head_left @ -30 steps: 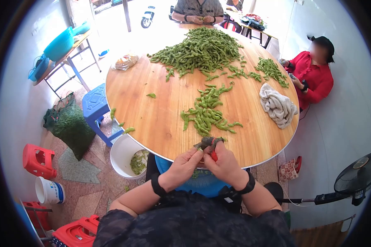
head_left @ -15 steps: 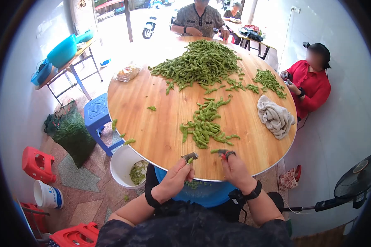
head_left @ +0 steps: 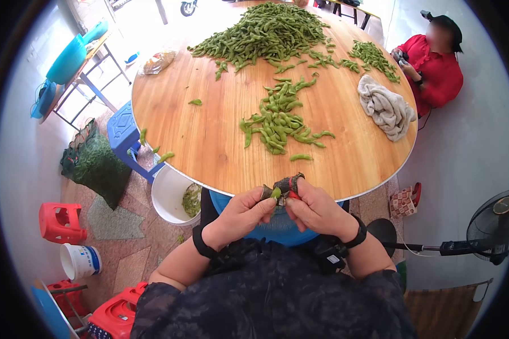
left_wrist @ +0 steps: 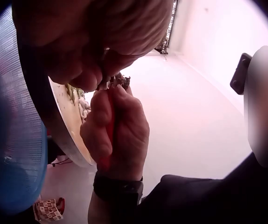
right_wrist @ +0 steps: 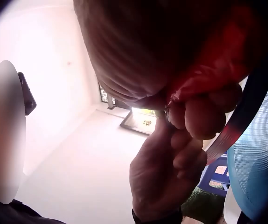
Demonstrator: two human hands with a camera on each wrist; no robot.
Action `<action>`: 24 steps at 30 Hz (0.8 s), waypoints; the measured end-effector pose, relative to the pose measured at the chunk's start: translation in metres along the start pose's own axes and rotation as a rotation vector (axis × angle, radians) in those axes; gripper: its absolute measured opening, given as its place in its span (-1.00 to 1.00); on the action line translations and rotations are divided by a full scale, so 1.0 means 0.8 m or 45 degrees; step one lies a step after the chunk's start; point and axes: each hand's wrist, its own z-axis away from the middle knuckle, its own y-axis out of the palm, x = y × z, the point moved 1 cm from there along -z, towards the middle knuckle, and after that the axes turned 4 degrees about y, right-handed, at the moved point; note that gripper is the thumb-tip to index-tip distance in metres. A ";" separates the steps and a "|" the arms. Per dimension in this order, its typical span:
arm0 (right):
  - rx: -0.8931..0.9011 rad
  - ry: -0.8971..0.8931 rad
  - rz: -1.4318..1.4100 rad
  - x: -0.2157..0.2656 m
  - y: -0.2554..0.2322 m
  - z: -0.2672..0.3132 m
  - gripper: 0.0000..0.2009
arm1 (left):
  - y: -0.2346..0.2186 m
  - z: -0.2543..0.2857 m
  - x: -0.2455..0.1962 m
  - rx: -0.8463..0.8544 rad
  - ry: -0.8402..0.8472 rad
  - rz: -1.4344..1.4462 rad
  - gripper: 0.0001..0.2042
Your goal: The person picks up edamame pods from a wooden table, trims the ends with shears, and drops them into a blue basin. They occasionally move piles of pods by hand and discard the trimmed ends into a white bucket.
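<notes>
Many fingers [head_left: 261, 207] curled, the left hand [head_left: 237, 216] pinches a pod [head_left: 276, 193] beside the right hand [head_left: 321, 211] gripping something red [head_left: 293, 195].

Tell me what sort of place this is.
Probably a small eatery's front room, though a home is possible: a big round wooden table heaped with green pods, stackable plastic stools, and blue basins on a side table.

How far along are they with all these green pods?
Probably early: green scraps in the white bucket suggest some are done, though the blue basket is too hidden to tell. In hand, the left hand pinches a green pod while the right hand grips something red. Left to do, it seems: the loose batch nearby and the big heap behind it.
</notes>
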 end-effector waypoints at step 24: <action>0.041 0.190 0.001 0.002 0.012 0.014 -0.92 | -0.007 0.007 0.001 0.145 -0.366 0.187 -0.80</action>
